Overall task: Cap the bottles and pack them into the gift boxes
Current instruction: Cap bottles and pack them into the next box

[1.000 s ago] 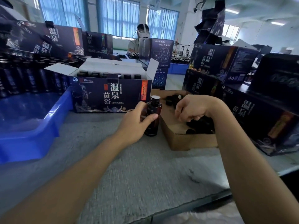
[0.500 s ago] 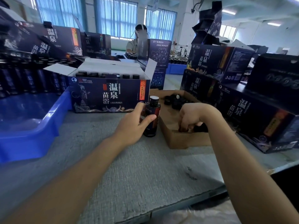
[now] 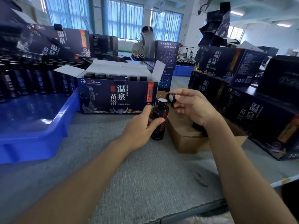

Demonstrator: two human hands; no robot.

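A small dark bottle (image 3: 160, 117) stands upright on the grey table, its mouth sealed with a white foil and uncapped. My left hand (image 3: 142, 126) grips its body from the left. My right hand (image 3: 192, 105) pinches a black cap (image 3: 171, 98) just above and to the right of the bottle's neck, its pale inside turned toward the bottle. Behind the bottle stands an open dark gift box (image 3: 118, 96) with a row of capped bottles inside.
A shallow cardboard tray (image 3: 191, 139) with dark caps lies under my right wrist. A blue plastic bin (image 3: 37, 126) sits at left, with several bottles behind it. Closed gift boxes (image 3: 258, 117) are stacked at right. A person sits at the far table.
My right hand has come up out of the cardboard tray holding a cap and moved left to just above the bottle. My left hand still holds the bottle in place.
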